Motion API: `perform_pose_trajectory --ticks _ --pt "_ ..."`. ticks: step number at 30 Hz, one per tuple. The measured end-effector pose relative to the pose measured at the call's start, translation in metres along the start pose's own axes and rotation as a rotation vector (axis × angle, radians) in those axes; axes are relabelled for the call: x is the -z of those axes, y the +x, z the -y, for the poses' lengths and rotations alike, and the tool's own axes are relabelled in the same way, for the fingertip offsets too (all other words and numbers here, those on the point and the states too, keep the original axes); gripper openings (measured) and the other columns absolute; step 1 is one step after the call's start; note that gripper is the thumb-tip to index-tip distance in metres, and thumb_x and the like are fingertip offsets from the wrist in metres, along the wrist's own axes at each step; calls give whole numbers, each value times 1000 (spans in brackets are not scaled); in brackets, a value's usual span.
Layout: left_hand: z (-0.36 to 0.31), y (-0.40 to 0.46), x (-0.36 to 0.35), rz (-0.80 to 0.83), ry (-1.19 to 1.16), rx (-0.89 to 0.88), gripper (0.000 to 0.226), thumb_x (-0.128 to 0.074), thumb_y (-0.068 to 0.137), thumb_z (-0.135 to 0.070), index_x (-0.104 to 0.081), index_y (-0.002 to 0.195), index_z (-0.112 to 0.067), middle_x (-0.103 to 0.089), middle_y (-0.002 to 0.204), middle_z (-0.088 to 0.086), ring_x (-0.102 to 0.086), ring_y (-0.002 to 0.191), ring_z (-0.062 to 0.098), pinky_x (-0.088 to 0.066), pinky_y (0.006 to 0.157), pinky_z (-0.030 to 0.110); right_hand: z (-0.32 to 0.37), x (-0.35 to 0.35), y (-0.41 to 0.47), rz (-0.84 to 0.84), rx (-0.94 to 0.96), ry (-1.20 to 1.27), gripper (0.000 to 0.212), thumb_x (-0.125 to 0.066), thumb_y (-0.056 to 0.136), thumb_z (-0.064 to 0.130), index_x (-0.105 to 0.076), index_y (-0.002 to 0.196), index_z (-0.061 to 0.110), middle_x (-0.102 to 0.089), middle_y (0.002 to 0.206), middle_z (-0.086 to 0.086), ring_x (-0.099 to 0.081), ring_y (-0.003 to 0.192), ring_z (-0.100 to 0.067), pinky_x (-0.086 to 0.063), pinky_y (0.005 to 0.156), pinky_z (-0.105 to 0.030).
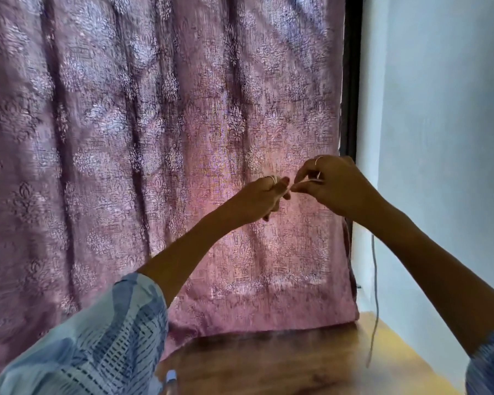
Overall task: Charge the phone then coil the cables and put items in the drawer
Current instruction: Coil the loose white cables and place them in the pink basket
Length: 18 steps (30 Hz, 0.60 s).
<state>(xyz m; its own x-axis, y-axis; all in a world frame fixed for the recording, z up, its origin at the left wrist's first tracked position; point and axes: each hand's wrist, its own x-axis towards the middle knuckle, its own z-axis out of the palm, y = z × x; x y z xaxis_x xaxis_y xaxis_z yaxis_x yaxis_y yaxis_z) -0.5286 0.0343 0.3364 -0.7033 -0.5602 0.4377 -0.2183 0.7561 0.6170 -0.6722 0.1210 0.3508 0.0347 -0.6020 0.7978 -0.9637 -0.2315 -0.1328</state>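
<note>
2 hands meet in mid-air before a pink curtain (pixel 143 138), above a wooden bench (pixel 283 363). Left hand (pixel 264 196) has its grip curled round a pale cable (pixel 307 182); right hand (pixel 334 186) pinches the same strand at its fingertips. A grey cord (pixel 375 280) hangs down the blue wall (pixel 439 124) at right; whether it is the same cable cannot be told. No phone or drawer shows. Likely risk: the thin strand slipping from the pinch, letting any coil spring loose.
</note>
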Motion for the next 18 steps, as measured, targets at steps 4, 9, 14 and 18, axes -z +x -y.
perform_pose_trajectory --ticks 4,9,14,18 --pt "-6 -12 0 97 -204 24 58 -20 99 -51 -56 85 -7 -31 48 -8 -23 38 6 -26 39 16 5 4 -2 -57 85 -20 18 -72 80 29 -72 89 13 -63 85 -3 -54 73 -11 -46 70 -23" --pt "-13 -27 9 248 -709 71 59 -19 96 -58 -50 74 -13 -23 44 -9 -15 35 4 -10 39 19 15 7 -3 -101 148 68 21 -65 85 30 -72 90 11 -69 83 -11 -61 73 -22 -50 70 -34" --pt "-18 -36 20 415 -1058 -16 64 -15 93 -62 -49 74 -11 -24 37 -10 -10 30 3 -8 34 15 25 -6 -5 -147 47 320 16 -50 95 23 -61 84 20 -57 65 -15 -49 56 -14 -36 54 -11" --pt "-15 -37 27 341 -1245 -130 51 -26 99 -46 -58 91 -7 -35 45 -7 -21 31 1 -15 34 15 40 -28 -9 -95 -31 527 19 -40 100 17 -57 91 16 -42 58 -9 -36 47 -10 -30 45 -19"
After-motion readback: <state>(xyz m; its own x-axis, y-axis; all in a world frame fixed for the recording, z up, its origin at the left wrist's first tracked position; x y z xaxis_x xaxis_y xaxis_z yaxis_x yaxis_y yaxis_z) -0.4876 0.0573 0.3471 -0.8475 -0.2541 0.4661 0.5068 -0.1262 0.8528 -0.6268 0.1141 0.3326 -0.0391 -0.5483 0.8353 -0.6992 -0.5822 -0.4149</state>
